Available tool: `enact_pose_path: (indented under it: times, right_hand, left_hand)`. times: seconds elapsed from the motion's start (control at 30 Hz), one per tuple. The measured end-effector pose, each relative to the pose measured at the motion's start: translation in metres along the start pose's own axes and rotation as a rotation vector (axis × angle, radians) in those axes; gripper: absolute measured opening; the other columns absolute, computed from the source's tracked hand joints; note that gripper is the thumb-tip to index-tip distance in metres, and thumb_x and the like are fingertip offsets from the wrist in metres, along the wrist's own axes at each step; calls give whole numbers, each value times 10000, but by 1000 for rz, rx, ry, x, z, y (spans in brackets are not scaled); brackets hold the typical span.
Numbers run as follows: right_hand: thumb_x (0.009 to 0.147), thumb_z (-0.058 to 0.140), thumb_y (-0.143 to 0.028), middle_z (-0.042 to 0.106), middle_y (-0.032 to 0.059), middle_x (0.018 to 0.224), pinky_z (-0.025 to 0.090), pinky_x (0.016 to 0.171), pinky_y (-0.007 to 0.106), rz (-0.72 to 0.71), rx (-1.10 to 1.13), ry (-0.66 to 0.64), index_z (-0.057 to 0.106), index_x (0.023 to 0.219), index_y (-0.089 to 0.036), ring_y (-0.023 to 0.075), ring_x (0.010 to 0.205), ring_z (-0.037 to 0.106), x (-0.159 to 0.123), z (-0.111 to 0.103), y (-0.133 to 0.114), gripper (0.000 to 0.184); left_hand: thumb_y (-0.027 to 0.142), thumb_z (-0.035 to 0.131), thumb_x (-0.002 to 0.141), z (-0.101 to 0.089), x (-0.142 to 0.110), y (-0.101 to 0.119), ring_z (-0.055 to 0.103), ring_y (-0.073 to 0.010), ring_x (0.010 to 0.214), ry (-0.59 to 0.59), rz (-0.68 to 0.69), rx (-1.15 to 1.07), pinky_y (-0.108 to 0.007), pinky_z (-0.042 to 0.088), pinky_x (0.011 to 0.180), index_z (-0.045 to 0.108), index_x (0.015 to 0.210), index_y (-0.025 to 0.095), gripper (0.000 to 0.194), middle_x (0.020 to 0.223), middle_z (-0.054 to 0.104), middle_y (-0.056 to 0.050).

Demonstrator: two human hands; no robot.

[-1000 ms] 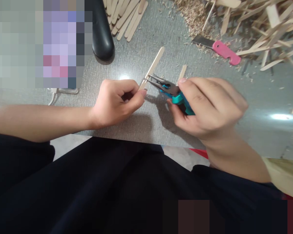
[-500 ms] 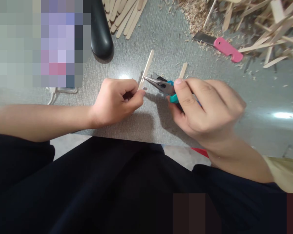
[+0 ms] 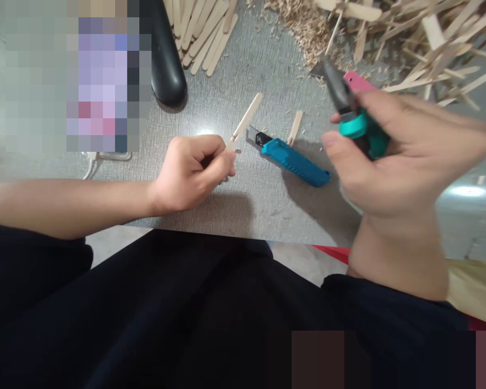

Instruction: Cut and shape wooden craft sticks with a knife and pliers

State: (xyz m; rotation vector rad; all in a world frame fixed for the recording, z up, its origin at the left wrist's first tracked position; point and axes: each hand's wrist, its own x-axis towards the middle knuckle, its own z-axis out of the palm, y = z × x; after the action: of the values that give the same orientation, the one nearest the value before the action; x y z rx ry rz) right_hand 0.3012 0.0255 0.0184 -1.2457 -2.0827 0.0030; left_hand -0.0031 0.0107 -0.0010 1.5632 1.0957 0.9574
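My left hand [image 3: 194,170] is closed in a pinch on the near end of a flat wooden stick [image 3: 245,120], which rests on the grey table [image 3: 235,200] and points away to the right. My right hand [image 3: 392,151] is lifted to the right and blurred, wrapped round teal-handled pliers [image 3: 350,111] whose dark jaws point up and left. A teal utility knife [image 3: 291,159] lies on the table between my hands, its blade end toward the stick. A short wooden piece [image 3: 295,128] lies just beyond the knife.
A pink-handled knife [image 3: 356,81] lies partly behind the pliers. Wood shavings [image 3: 308,24] and a heap of cut sticks [image 3: 425,43] fill the far right. A bundle of whole sticks [image 3: 202,29] and a black curved object [image 3: 166,54] are at the back.
My right hand has lifted the pliers off the stick and swung them up and to the right. The teal utility knife under that hand is now uncovered. My left hand has stayed put.
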Motion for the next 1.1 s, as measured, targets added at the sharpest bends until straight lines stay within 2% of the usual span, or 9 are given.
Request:
enact_pose_path:
  times: [0.1,0.23,0.33,0.53,0.7,0.77,0.87,0.97,1.1]
  right_hand:
    - [956,818,-607,902,112,1076,664,871,559,104,-154,-83,893,1279,-307,374,950,850,7,-4,23,448]
    - [838,883,-343,885,151,1339,646,1033,565,147,-206,-269,819,1311,-297,407,1215,843,13,-11,37,479]
    - [815,860,-256,868,145,1374,625,1095,570,216,-245,-348,768,1248,-294,411,1286,820,16,-13,42,445]
    - [884,920,-374,781,192,1334,591,1132,597,352,-320,-568,743,1258,-235,425,1335,741,14,-8,57,436]
    - [924,962,-443,737,193,1318,573,1172,616,309,-334,-626,791,1245,-190,410,1333,701,11,-5,66,442]
    - [927,960,-417,740,206,1339,586,1149,622,294,-344,-573,804,1292,-190,421,1322,705,12,-2,60,457]
    - [1046,807,-319,741,183,1371,584,1138,599,157,-299,-469,817,1397,-219,395,1326,701,14,9,43,365]
    - [1160,575,-244,748,135,1241,585,1088,577,30,-230,-559,863,1294,-264,345,1229,694,16,23,28,318]
    - [1180,538,-235,737,133,1297,565,1123,603,48,-263,-607,844,1165,-263,349,1279,650,18,33,26,307]
  left_hand:
    - [250,670,1070,1,0,0,709,-126,616,-13,-1,-35,-288,498,559,653,662,223,409,697,811,-45]
    - [305,671,1113,0,0,-1,733,-129,641,-44,19,-67,-276,551,583,686,700,214,423,744,835,-62]
    - [381,673,1145,-1,0,-2,760,-137,660,-72,8,-74,-267,574,600,757,786,195,413,742,823,-65]
    - [460,693,1150,-3,-1,-7,751,-145,653,-84,4,-27,-266,575,606,837,882,179,415,723,802,-66]
    - [486,677,1153,-3,0,-10,784,-169,707,-102,-10,-30,-272,601,634,840,882,185,437,750,816,-81]
    - [485,680,1150,-3,0,-11,787,-166,702,-103,-22,-47,-264,605,632,853,905,177,430,760,822,-85]
    - [485,694,1147,-2,0,-12,783,-150,680,-102,-42,-79,-242,596,614,878,955,163,418,777,834,-87]
    - [483,708,1144,-2,1,-13,782,-140,678,-101,-43,-97,-233,598,623,888,968,160,409,778,835,-84]
    - [498,710,1136,-1,2,-14,773,-155,686,-109,-36,-83,-261,607,635,888,960,172,411,753,813,-73]
